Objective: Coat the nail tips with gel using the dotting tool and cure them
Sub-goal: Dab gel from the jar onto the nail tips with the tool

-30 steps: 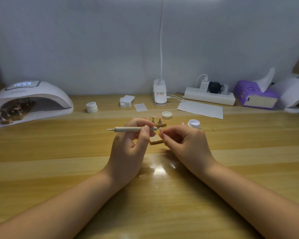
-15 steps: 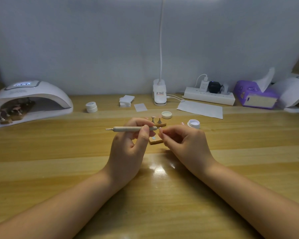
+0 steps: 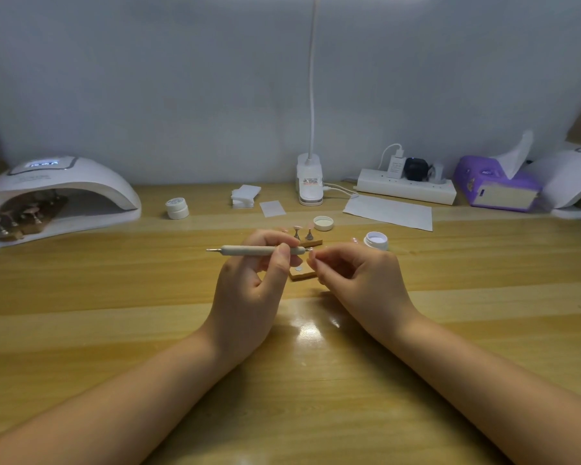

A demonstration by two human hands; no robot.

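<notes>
My left hand [image 3: 249,290] grips the grey dotting tool [image 3: 249,251] level, its right tip pointing at the fingertips of my right hand [image 3: 359,280]. The right fingers are curled and pinch something tiny at the tool's tip, most likely a nail tip; it is too small to make out. Behind the hands a small wooden stand [image 3: 311,243] carries two metal holders, one bearing a pink nail tip [image 3: 296,227]. A second wooden block [image 3: 302,273] lies between the hands. The open gel jar [image 3: 376,239] sits to the right, its lid [image 3: 323,223] further back.
A white curing lamp [image 3: 57,196] at far left is lit and shelters a wooden stand with nail tips. A closed white jar [image 3: 177,208], foam pads [image 3: 245,196], lamp base [image 3: 310,186], power strip [image 3: 406,189], paper sheet [image 3: 389,213], purple tissue box [image 3: 497,186] and a second lamp [image 3: 574,182] line the back.
</notes>
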